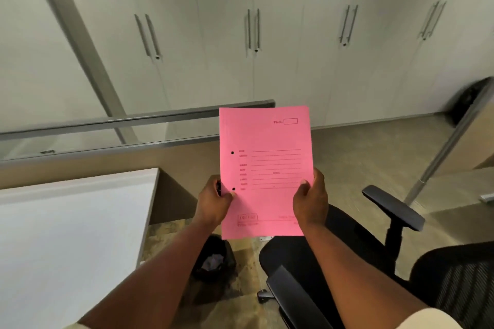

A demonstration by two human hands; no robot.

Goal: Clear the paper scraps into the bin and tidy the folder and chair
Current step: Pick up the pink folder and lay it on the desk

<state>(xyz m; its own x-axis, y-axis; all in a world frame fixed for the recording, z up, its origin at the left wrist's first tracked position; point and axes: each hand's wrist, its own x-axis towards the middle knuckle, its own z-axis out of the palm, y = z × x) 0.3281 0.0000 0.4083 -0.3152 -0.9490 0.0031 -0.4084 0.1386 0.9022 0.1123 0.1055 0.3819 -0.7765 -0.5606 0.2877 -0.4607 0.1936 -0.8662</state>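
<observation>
folder in hand, scraps look binned

both hands grasp the pink file folder [266, 171], held upright in the air above the floor between desk and chair. left hand [215, 201] pinches the punched spine edge near the lower hole; right hand [310, 197] grips the opposite edge, thumb on the front cover. black waste bin [213, 259] stands on the floor beside the white desk [66, 235], crumpled paper inside. black office chair [334, 256] sits pulled out, angled away from the desk.

judgement: folder-tidying step in hand. next move calls for laying the folder flat on the desk, letting go, then pushing the chair in.
</observation>
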